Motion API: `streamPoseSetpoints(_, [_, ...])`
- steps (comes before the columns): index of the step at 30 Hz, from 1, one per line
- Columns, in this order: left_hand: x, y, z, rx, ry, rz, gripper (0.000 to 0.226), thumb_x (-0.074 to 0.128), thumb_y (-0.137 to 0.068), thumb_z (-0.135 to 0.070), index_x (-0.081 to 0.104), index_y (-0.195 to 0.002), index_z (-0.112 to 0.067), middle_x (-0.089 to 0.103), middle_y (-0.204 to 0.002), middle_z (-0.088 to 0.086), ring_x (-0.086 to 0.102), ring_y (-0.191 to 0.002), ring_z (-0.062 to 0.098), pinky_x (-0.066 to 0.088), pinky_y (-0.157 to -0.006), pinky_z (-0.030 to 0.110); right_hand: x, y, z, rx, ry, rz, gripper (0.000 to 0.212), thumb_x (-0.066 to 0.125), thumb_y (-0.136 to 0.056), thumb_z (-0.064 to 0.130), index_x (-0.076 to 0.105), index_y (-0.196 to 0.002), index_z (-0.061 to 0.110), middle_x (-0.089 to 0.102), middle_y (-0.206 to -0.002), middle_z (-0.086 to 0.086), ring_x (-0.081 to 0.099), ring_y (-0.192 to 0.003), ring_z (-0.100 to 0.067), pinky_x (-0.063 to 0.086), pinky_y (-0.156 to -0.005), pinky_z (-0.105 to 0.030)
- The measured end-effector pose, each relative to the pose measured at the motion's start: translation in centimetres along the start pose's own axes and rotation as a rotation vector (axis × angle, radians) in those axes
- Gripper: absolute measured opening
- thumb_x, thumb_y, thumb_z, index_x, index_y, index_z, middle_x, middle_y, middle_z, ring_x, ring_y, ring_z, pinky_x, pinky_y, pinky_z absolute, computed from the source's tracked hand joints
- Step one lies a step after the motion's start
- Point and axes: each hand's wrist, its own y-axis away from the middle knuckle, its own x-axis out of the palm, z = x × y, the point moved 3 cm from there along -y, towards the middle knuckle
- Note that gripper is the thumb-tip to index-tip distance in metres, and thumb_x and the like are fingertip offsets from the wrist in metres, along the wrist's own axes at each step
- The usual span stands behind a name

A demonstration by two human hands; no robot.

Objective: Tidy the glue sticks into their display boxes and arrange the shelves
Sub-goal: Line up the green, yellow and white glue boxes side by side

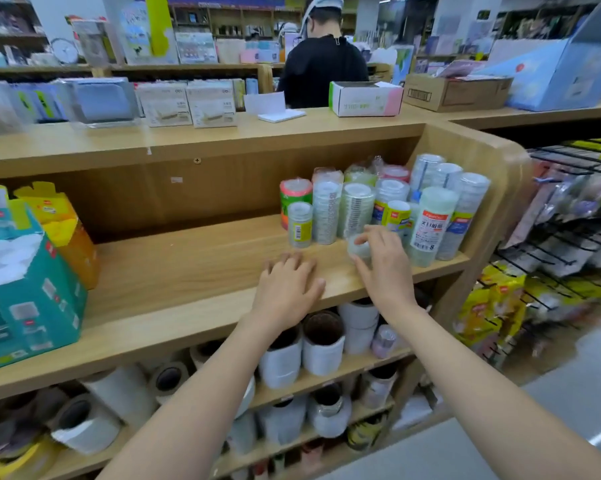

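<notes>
Step in hand: arranging the shelf (pixel 188 271). Right hand (pixel 382 268) pinches a small clear tape roll (pixel 356 250) at 3 o'clock, just beside the tape stacks (pixel 357 206). Left hand (pixel 288 287) lies spread flat on the shelf. Glue boxes (pixel 32 289) sit at 9 o'clock, well apart. Next, probably: stand the roll among the stacks without toppling them.

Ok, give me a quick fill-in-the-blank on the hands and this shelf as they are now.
1. The right hand grips a small tape roll just in ____ of the tape stacks.
2. The left hand lies flat on the shelf, holding ____.
3. The teal box sits at the shelf's ____ end.
4. The tape stacks stand at its ____ end.
Missing words: front; nothing; left; right.
</notes>
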Motion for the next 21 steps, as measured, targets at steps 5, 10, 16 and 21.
streamPoseSetpoints(5, [0.4,0.3,-0.3,-0.033,-0.032,-0.029,0.052,0.032,-0.101,-0.05,0.033,-0.149,-0.03,0.025,-0.161,0.0,0.016,-0.149,0.022,0.012,-0.119,0.047,0.0,-0.6,-1.0,-0.042,0.061,0.024,0.032,0.079,-0.075,0.005,0.066,-0.105,0.006,0.052,-0.126,-0.013,0.049,-0.119,-0.03,0.05,-0.092,-0.04])
streamPoseSetpoints(10, [0.5,0.7,-0.4,-0.042,-0.06,-0.032,0.053,0.029,-0.102,-0.05,0.028,-0.151,-0.031,0.021,-0.162,-0.002,0.013,-0.15,0.02,0.011,-0.12,0.045,0.2,-1.5,-0.2,0.003,0.066,0.012,0.045,0.067,-0.076,-0.004,0.058,-0.117,0.013,0.053,-0.117,-0.008,0.057,-0.101,-0.027,0.054,-0.064,-0.041])
streamPoseSetpoints(16, [0.4,0.9,-0.6,-0.043,-0.103,-0.055,0.052,0.029,-0.103,-0.049,0.029,-0.152,-0.031,0.022,-0.162,-0.001,0.015,-0.15,0.02,0.012,-0.12,0.043,0.0,-0.9,-0.8,-0.132,0.046,-0.023,0.031,0.07,-0.077,0.003,0.066,-0.108,0.01,0.059,-0.125,-0.008,0.05,-0.118,-0.028,0.046,-0.095,-0.041])
streamPoseSetpoints(21, [0.4,0.9,-0.9,-0.045,-0.141,-0.076,0.073,0.005,-0.09,-0.061,0.031,-0.151,-0.031,0.026,-0.161,-0.001,0.02,-0.148,0.021,0.015,-0.119,0.044,0.0,-0.5,-1.7,-0.21,0.045,0.047,0.035,0.069,-0.082,0.012,0.067,-0.116,0.009,0.065,-0.118,-0.006,0.053,-0.119,-0.027,0.045,-0.097,-0.042])
